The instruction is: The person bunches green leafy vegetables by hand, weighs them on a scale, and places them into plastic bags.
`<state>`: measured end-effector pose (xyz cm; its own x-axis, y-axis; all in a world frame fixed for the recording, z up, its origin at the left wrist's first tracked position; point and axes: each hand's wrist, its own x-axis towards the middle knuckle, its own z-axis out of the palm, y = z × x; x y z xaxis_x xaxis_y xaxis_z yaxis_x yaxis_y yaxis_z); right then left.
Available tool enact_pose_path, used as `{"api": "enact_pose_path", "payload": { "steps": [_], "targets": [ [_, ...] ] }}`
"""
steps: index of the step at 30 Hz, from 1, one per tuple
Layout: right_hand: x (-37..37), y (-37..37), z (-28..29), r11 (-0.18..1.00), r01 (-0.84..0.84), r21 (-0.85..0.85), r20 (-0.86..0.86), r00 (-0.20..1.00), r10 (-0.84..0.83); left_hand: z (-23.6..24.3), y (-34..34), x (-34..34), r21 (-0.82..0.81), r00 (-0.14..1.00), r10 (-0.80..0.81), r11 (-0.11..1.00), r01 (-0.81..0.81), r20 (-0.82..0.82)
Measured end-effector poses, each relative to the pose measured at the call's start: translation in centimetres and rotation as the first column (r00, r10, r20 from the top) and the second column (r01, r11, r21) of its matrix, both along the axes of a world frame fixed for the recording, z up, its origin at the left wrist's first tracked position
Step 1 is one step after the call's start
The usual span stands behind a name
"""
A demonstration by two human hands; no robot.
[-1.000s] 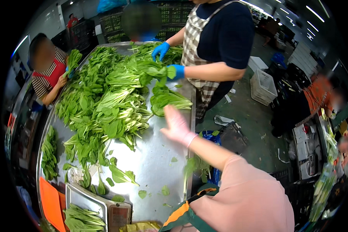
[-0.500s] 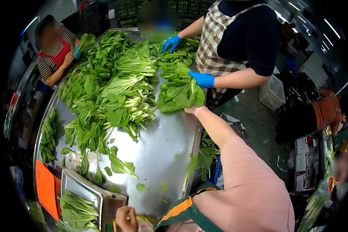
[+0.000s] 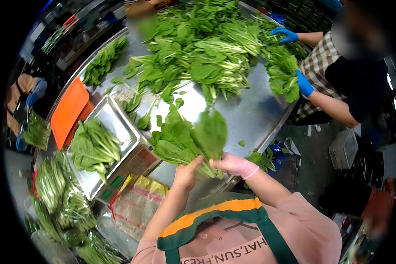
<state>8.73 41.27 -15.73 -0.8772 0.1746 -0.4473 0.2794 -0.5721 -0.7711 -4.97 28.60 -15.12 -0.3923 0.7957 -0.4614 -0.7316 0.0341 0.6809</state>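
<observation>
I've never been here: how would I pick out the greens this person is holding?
Start at the shiny metal table and its pile of greens. By the near edge, right of the scale, look for a bare left hand and a pink-gloved right hand. They grip the leafy bunch by its stems; the scale's greens just lie there.

Wearer's hands [image 3: 238, 165]: two. Toward the table's [image 3: 268, 110] left edge: one scale [image 3: 141, 161], one orange container [image 3: 68, 113]. By its right edge: two blue gloves [image 3: 305, 83].
</observation>
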Motion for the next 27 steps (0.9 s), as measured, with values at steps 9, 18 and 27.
{"api": "enact_pose_path", "payload": {
  "steps": [9, 18, 27],
  "targets": [
    [-1.2, -1.5, 1.0, 0.957, -0.154, -0.246, -0.099, 0.986, 0.133, -1.0, -3.8, -1.5, 0.090, 0.994, -0.081, 0.993, 0.075, 0.068],
    [-2.8, -3.5, 1.4, 0.863, -0.403, -0.304, -0.009, 0.907, 0.421, -0.3, -4.8, -1.6, 0.182, 0.916, -0.196, 0.973, 0.138, 0.351],
    [-4.5, -4.1, 4.0, 0.981, -0.128, 0.145, -0.182, 0.971, 0.153, 1.0, -3.4, -1.8, 0.059, 0.841, 0.126, 0.992, -0.111, -0.526]
  ]
}}
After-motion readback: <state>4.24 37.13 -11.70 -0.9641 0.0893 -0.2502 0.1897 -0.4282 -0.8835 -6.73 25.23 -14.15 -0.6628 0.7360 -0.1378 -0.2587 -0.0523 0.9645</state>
